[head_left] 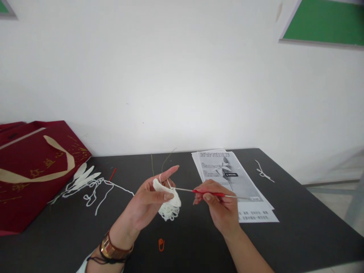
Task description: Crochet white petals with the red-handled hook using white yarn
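Note:
Between the thumb and fingers of my left hand (148,203) is a small white crochet piece (172,198), its index finger stretched out with white yarn looped over it. My right hand (220,204) grips a crochet hook (210,193) by its red middle. The hook's thin metal end points left and meets the top edge of the white piece, where the yarn runs up to my finger. Below the piece hangs a bundle of white yarn loops (169,212). An orange stitch marker (161,244) lies on the table nearer to me.
A dark red gift bag (34,170) stands on the black table (193,242) at left. Beside it lie white crocheted petals (83,178) with loose yarn and a red stick-like thing (113,174). Printed sheets (256,210) lie right, near a white yarn scrap (264,173). A wall rises behind.

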Motion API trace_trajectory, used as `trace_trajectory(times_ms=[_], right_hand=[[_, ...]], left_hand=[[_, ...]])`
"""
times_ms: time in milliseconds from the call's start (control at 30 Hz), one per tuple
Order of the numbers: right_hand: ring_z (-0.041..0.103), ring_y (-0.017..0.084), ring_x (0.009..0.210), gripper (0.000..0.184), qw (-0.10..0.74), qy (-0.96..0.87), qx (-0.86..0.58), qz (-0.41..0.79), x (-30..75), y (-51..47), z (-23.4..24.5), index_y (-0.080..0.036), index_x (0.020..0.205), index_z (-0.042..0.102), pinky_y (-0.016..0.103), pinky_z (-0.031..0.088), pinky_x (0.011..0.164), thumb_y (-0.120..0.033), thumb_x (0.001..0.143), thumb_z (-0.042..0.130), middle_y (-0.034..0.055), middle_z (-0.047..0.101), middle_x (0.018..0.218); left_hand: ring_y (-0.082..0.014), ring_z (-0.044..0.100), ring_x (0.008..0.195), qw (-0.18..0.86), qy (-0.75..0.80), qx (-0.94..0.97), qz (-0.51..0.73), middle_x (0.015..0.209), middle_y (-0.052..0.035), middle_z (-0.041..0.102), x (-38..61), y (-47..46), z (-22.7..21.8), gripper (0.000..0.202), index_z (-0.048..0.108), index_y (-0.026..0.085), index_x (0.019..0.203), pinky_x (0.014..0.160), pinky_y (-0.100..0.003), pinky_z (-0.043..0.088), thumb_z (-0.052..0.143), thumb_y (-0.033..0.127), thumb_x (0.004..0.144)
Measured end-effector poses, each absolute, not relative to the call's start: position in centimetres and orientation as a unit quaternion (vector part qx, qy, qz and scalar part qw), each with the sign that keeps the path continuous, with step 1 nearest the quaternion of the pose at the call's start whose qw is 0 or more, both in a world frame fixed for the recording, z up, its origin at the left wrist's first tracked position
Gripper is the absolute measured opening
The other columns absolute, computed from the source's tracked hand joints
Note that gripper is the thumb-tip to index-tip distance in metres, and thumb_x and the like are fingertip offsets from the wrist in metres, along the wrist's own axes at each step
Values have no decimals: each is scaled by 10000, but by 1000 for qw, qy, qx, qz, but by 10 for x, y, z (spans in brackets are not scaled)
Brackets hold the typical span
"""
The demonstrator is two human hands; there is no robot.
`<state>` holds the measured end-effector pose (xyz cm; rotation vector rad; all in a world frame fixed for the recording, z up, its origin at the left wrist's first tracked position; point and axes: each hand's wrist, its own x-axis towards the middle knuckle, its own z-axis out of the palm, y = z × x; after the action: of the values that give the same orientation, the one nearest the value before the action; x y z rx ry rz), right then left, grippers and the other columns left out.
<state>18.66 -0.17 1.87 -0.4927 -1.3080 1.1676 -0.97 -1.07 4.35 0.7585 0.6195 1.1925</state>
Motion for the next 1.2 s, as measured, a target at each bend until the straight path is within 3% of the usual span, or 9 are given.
trace_trajectory(times_ms=[467, 900, 1200], right_hand=[[615, 189, 636, 101, 588, -582, -182, 531, 196, 0, 30, -226, 866, 759, 311, 521, 520, -281, 836, 680, 55, 673, 707], [611, 176, 573, 103, 570, -590, -172, 545, 199, 1, 30, -240, 844, 763, 306, 502, 493, -309, 831, 688, 47, 670, 701], [650, 198, 627, 87, 541, -665, -183, 481, 209, 1, 41, -238, 869, 775, 336, 550, 545, -267, 819, 709, 65, 696, 727]], left_hand=[[-130, 458, 570, 780, 269, 349, 444, 629, -6, 552, -18, -10, 45, 609, 716, 131, 1134, 542, -263, 336, 719, 55, 531], [-134, 420, 569, 789, 260, 393, 393, 627, -7, 545, -23, -10, 38, 638, 707, 154, 1156, 519, -265, 252, 703, 68, 523], [-150, 469, 602, 786, 267, 386, 403, 633, -14, 555, -23, -9, 40, 627, 706, 137, 1153, 554, -267, 327, 704, 74, 530]])
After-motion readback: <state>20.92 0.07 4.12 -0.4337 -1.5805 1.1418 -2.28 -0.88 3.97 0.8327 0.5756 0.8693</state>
